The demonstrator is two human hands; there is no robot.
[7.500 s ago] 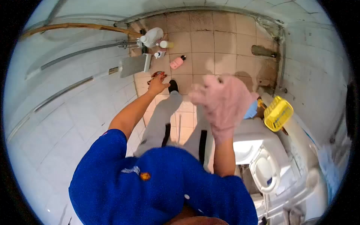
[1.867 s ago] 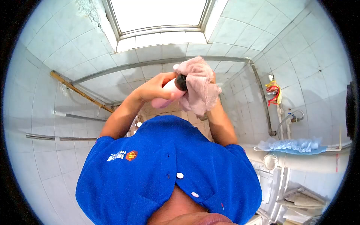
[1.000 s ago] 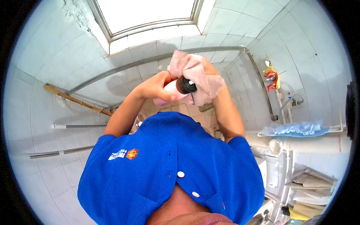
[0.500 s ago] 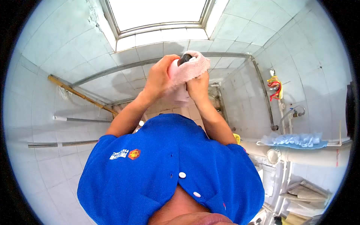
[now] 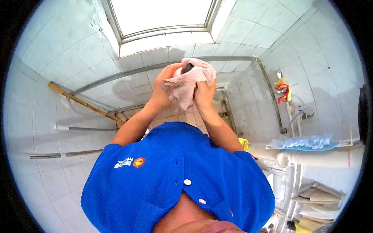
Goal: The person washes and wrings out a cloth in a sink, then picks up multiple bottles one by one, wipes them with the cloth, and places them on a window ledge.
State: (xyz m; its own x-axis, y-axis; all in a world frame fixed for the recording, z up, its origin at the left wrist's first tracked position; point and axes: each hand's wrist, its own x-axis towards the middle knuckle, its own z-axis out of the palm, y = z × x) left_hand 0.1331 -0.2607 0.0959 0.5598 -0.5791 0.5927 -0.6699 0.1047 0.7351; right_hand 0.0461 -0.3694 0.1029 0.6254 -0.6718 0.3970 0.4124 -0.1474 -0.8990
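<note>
A pale bottle-like object point(image 5: 178, 72) with a dark top point(image 5: 187, 68) is held out in front of my chest. Its exact kind is hard to make out, since a cloth covers much of it. My left hand point(image 5: 163, 88) is closed around its left side. The pink cloth point(image 5: 186, 86) is draped over and around the object, with a loose end hanging between my hands. On the other side, my right hand point(image 5: 204, 93) is closed on the cloth and presses it against the object; the fingertips are hidden under the fabric.
Tiled walls with a bright window point(image 5: 163, 15) surround me. A grey pipe point(image 5: 151, 66) runs beyond my hands, and a bamboo pole point(image 5: 83, 100) slants at left. To the right are a red and yellow cloth point(image 5: 283, 91), a blue frilled item point(image 5: 305, 143) and a thick pipe point(image 5: 330, 161).
The pink cloth has shifted over the object, and its loose end now spreads toward my left hand. Both hands have lowered slightly in view, still holding on.
</note>
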